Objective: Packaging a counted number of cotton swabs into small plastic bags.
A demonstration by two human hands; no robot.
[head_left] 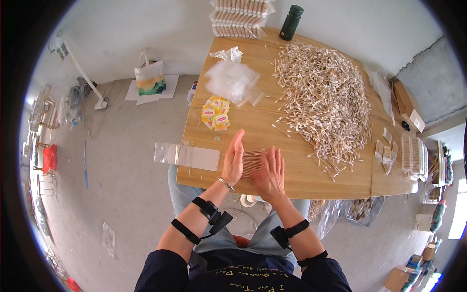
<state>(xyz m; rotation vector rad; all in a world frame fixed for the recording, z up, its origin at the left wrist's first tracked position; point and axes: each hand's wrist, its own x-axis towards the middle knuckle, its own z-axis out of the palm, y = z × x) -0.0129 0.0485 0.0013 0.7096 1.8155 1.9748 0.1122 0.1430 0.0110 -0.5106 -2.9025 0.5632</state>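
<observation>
A flat row of cotton swabs lies side by side on the wooden table near its front edge. My left hand stands on edge at the row's left end, fingers stretched out straight. Over the right end my right hand lies flat with its fingers extended, covering part of the swabs. Just left of my left hand is a white card, with a clear plastic bag beside it. A large heap of loose cotton swabs spreads across the table's right half.
Clear bags and yellow-white labels lie at the table's left. Packed swab bundles and a dark green bottle stand at the back. More packs sit at the right end, near a cardboard box.
</observation>
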